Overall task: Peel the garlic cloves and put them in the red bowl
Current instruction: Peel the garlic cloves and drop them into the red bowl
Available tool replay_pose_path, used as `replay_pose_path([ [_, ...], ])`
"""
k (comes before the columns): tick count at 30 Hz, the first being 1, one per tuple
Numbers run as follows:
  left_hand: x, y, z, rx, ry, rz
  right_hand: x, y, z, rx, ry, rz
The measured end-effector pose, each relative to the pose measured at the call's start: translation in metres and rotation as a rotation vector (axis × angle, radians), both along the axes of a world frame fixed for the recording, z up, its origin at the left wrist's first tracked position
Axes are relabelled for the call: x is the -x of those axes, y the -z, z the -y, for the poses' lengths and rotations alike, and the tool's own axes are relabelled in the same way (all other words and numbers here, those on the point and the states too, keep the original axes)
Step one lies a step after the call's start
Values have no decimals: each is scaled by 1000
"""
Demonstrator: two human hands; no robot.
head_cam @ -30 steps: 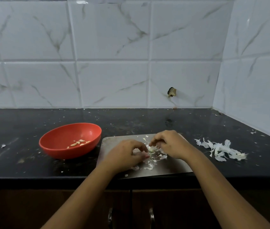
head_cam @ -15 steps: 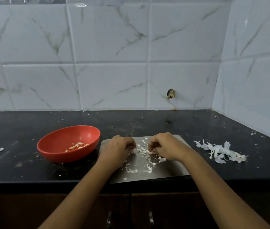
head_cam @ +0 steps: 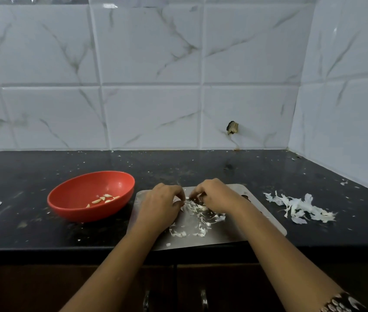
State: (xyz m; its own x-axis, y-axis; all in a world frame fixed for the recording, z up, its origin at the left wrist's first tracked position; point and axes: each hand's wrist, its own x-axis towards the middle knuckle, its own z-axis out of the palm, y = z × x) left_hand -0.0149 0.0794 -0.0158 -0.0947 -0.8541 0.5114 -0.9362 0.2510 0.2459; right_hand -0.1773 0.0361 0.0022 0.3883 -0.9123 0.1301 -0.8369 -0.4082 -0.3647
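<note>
Centrally in the head view, a flat, dull-metal board (head_cam: 266, 224) with rounded corners lies at the near edge of a black, speckled stone counter (head_cam: 201, 167). Thin white peel scraps (head_cam: 201, 221) are scattered over its middle. Just left of the board stands the red bowl (head_cam: 90, 197), smooth, oval and shallow, holding a few pale peeled garlic cloves (head_cam: 103, 199) on its floor. Right of the board, apart from it, a loose heap of papery white skins (head_cam: 300, 207) rests on the counter. Glossy white marble-veined tiles (head_cam: 151, 113) cover the far and right walls.

The left hand (head_cam: 160, 206) and right hand (head_cam: 216, 197) sit knuckles-up over the far middle of the board, fingers curled downward, fingertips nearly meeting above the scraps. Whether either hand pinches a clove cannot be told; the fingers hide what lies beneath. A beaded bracelet (head_cam: 340, 302) circles the right forearm.
</note>
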Motion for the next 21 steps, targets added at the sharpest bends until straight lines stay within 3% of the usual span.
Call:
replay_pose_path([
  [5, 0, 1, 2, 36, 59, -14, 18, -4, -12, 41, 15, 96],
  [10, -2, 4, 1, -109, 182, -20, 12, 0, -29, 96, 24, -94],
  [17, -2, 3, 2, -95, 177, -61, 1, 3, -27, 177, 54, -194],
  [21, -2, 3, 5, -58, 143, -29, 4, 7, -30, 187, 49, -101],
])
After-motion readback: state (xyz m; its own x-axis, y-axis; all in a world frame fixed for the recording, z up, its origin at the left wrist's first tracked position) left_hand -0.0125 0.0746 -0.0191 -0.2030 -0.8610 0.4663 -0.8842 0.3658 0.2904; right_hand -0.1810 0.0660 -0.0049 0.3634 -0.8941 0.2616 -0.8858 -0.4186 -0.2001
